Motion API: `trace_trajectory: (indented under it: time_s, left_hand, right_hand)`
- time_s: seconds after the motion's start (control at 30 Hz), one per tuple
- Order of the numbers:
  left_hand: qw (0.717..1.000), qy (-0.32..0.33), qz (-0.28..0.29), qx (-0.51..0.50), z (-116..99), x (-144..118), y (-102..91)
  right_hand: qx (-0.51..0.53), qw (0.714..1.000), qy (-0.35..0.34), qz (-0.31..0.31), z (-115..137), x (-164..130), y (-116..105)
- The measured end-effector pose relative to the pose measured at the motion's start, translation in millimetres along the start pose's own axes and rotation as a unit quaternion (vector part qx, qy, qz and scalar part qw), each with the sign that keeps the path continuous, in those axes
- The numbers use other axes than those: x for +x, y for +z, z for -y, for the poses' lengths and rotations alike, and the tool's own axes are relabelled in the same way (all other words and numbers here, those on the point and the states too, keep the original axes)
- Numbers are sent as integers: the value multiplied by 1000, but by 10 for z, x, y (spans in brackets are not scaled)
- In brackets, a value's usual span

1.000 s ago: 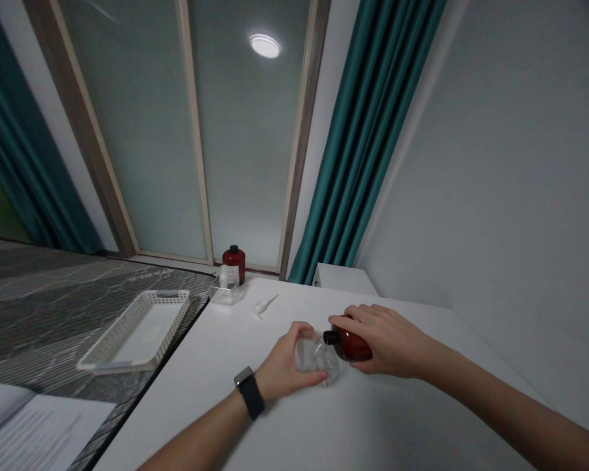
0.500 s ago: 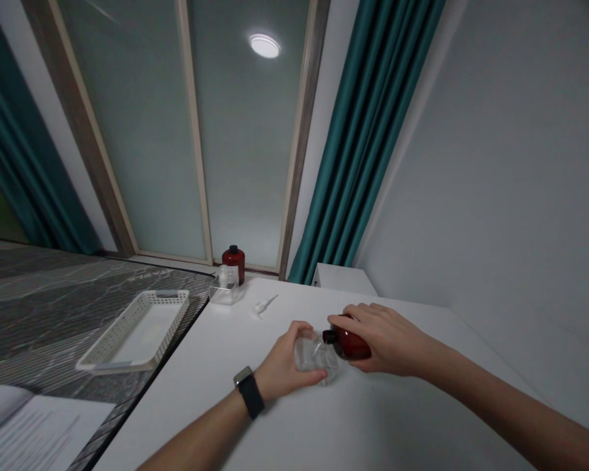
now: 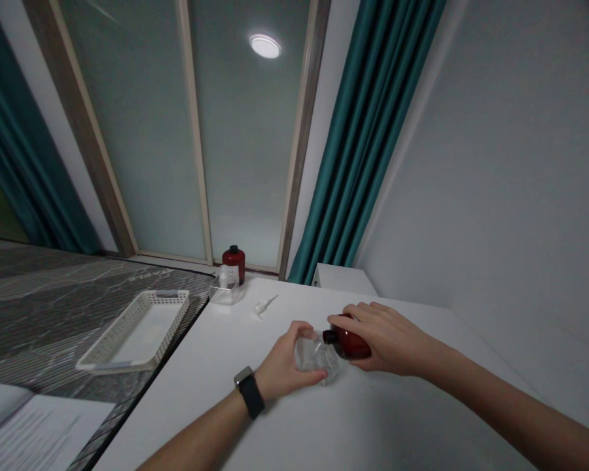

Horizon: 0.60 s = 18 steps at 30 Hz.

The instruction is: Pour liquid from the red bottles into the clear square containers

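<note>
Two bare hands are seen over the white desk [image 3: 285, 432], meeting at a small clear glass bottle [image 3: 317, 356], which stands on the desk surface. The left hand [image 3: 285, 366], with a dark watch [image 3: 249, 391] at the wrist, is wrapped around this clear bottle, its grip closed on it from the near side. The right hand [image 3: 385, 337] is closed over a dark red bottle with a black neck [image 3: 348, 343], tipped on its side just beyond the clear bottle, the neck pointed at the clear bottle's top. Whether the neck touches the opening cannot be told.

Beyond the clear bottle, a small white pump nozzle [image 3: 264, 305] lies on the desk. Further beyond, a second dark red bottle with a black cap [image 3: 233, 263] stands upright beside a clear plastic box [image 3: 224, 292]. Well left of the clear bottle, a white perforated plastic tray [image 3: 137, 332] rests on a dark grey patterned surface [image 3: 39, 307].
</note>
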State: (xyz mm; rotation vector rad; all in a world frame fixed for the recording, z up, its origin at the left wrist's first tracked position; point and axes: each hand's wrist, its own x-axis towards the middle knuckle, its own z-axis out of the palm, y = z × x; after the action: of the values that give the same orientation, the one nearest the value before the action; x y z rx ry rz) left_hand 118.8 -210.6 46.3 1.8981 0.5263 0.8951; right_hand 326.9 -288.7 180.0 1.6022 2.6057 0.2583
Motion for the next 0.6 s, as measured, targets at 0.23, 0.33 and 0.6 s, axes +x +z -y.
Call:
trace_trajectory:
  time_s: [0.23,0.33,0.6]
  left_hand:
    - [1000,1,4,-4,14,0,0]
    - [1000,-1,5,-10,15,-1,1]
    - [1000,1,5,-6,27,1,6]
  right_hand:
    - [-8,1000,-6,-4,9,6,-22]
    - [-11,1000,-3,0,14,9,-34]
    - [-18,1000,-1,2,16,10,-18]
